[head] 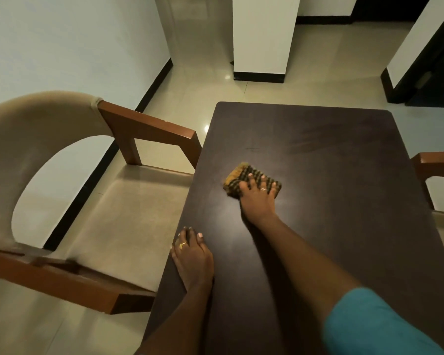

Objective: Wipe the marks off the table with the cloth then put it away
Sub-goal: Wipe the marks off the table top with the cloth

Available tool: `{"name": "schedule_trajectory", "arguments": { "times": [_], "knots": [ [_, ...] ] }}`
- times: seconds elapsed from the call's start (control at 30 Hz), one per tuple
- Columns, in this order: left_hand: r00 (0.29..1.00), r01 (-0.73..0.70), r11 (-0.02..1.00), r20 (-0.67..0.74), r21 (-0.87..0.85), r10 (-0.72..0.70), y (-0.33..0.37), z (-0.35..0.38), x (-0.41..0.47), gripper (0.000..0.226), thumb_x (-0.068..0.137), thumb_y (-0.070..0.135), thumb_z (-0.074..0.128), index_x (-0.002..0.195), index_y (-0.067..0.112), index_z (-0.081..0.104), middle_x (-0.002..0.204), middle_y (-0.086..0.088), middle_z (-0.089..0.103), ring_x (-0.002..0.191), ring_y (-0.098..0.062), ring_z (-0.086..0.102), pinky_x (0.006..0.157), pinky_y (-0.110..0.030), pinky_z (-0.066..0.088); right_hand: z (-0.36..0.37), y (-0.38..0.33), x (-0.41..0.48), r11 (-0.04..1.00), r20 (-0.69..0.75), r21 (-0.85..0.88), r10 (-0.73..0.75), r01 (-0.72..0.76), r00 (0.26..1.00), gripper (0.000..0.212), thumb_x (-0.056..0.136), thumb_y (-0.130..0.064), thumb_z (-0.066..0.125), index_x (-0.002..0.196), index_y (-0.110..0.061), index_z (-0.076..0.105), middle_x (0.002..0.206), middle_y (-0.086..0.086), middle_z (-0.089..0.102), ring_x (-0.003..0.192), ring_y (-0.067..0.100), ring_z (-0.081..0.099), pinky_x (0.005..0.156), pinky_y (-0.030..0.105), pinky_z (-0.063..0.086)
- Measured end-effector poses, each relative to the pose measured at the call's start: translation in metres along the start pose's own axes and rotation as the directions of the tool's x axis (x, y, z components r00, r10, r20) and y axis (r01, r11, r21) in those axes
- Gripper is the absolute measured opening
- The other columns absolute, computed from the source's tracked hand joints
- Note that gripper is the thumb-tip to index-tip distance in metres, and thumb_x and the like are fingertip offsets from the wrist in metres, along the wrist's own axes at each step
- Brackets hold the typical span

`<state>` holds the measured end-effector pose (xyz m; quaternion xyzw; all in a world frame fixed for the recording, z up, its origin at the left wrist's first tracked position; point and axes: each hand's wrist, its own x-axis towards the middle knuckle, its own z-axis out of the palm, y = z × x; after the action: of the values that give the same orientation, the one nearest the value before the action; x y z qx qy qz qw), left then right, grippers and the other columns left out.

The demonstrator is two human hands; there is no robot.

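A dark brown rectangular table (pixel 331 155) fills the middle of the view. A folded yellow and dark checked cloth (pixel 235 178) lies on its left half. My right hand (pixel 258 198) presses flat on the cloth, fingers spread over its near part. My left hand (pixel 192 257) rests on the table's left edge with fingers curled over the rim, holding nothing else. A small faint mark (pixel 252 149) shows on the tabletop beyond the cloth, and pale streaks (pixel 310 139) lie farther right.
A beige upholstered chair with wooden arms (pixel 149 129) stands close against the table's left side. Another wooden chair arm (pixel 436 162) pokes in at the right. A white pillar (pixel 262 37) and tiled floor lie beyond the table.
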<state>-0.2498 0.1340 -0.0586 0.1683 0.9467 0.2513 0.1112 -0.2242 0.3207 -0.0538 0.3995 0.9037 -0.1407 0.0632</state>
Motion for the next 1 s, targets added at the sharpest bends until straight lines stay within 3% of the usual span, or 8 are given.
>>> {"name": "schedule_trajectory", "arguments": {
  "times": [0.1,0.33,0.5,0.6,0.77,0.87,0.93,1.0],
  "knots": [
    [0.996,-0.082,0.994,0.04,0.07,0.08,0.019,0.014,0.01,0.045,0.1,0.027,0.026,0.14,0.009,0.038,0.149,-0.011,0.035,0.141,-0.024,0.025,0.118,-0.039,0.007,-0.017,0.049,0.029,0.988,-0.03,0.024,0.152,-0.151,0.988,0.042,0.098,-0.024,0.034,0.139,-0.027,0.034,0.159,0.005,0.019,0.144,0.039,0.012,0.112,0.063,0.002],
    [0.989,-0.133,0.981,0.079,0.142,0.123,0.051,0.033,0.032,0.047,0.1,0.031,0.025,0.143,0.013,0.033,0.152,-0.008,0.031,0.143,-0.023,0.021,0.118,-0.038,0.004,-0.063,0.187,0.051,0.883,-0.057,0.091,0.466,-0.46,0.883,0.048,0.098,-0.026,0.035,0.146,-0.022,0.026,0.158,0.009,0.016,0.144,0.042,0.009,0.111,0.064,0.002],
    [0.985,-0.167,0.96,0.081,0.226,0.152,0.056,0.036,0.059,0.047,0.099,0.033,0.025,0.143,0.016,0.032,0.151,-0.008,0.031,0.143,-0.023,0.022,0.118,-0.043,0.003,-0.079,0.225,0.073,0.824,-0.059,0.141,0.561,-0.549,0.826,0.043,0.098,-0.023,0.037,0.139,-0.016,0.03,0.156,0.014,0.017,0.142,0.047,0.009,0.11,0.067,0.001],
    [0.984,-0.177,0.959,0.056,0.22,0.168,0.057,0.035,0.078,0.044,0.099,0.031,0.029,0.138,0.015,0.04,0.146,-0.009,0.04,0.139,-0.024,0.031,0.117,-0.046,0.005,-0.076,0.213,0.094,0.83,-0.061,0.143,0.551,-0.539,0.833,0.042,0.096,-0.018,0.037,0.138,-0.015,0.031,0.157,0.013,0.015,0.141,0.049,0.008,0.11,0.069,0.001],
    [0.992,-0.121,0.975,-0.003,0.185,0.123,0.052,0.035,0.101,0.042,0.099,0.032,0.031,0.135,0.016,0.045,0.146,-0.009,0.04,0.139,-0.026,0.028,0.115,-0.055,0.002,-0.057,0.139,0.124,0.953,-0.097,0.096,0.296,-0.287,0.95,0.042,0.097,-0.017,0.033,0.139,-0.017,0.033,0.157,0.008,0.019,0.141,0.048,0.013,0.11,0.067,0.001],
    [0.998,-0.047,0.989,-0.035,0.14,0.052,0.047,0.035,0.106,0.043,0.099,0.032,0.029,0.136,0.016,0.044,0.148,-0.009,0.036,0.14,-0.029,0.024,0.113,-0.059,0.003,-0.034,0.064,0.117,1.0,-0.106,0.019,0.013,-0.011,0.994,0.044,0.098,-0.018,0.033,0.141,-0.019,0.035,0.157,0.004,0.022,0.142,0.042,0.015,0.111,0.064,0.003],
    [0.998,-0.003,0.997,-0.067,0.075,0.008,0.045,0.035,0.107,0.042,0.099,0.029,0.029,0.136,0.014,0.043,0.147,-0.01,0.036,0.138,-0.03,0.026,0.114,-0.056,0.006,-0.018,0.019,0.099,0.97,-0.042,-0.029,-0.242,0.241,0.969,0.044,0.097,-0.022,0.036,0.141,-0.02,0.036,0.158,0.002,0.022,0.144,0.039,0.015,0.111,0.064,0.002],
    [0.993,0.031,0.999,-0.112,-0.023,-0.033,0.042,0.036,0.106,0.041,0.099,0.025,0.03,0.135,0.01,0.044,0.145,-0.013,0.038,0.135,-0.032,0.032,0.114,-0.051,0.014,-0.005,-0.013,0.075,0.877,0.057,-0.045,-0.476,0.479,0.878,0.041,0.098,-0.025,0.036,0.138,-0.019,0.039,0.158,0.003,0.022,0.145,0.039,0.012,0.111,0.064,-0.001]
  ]
}}
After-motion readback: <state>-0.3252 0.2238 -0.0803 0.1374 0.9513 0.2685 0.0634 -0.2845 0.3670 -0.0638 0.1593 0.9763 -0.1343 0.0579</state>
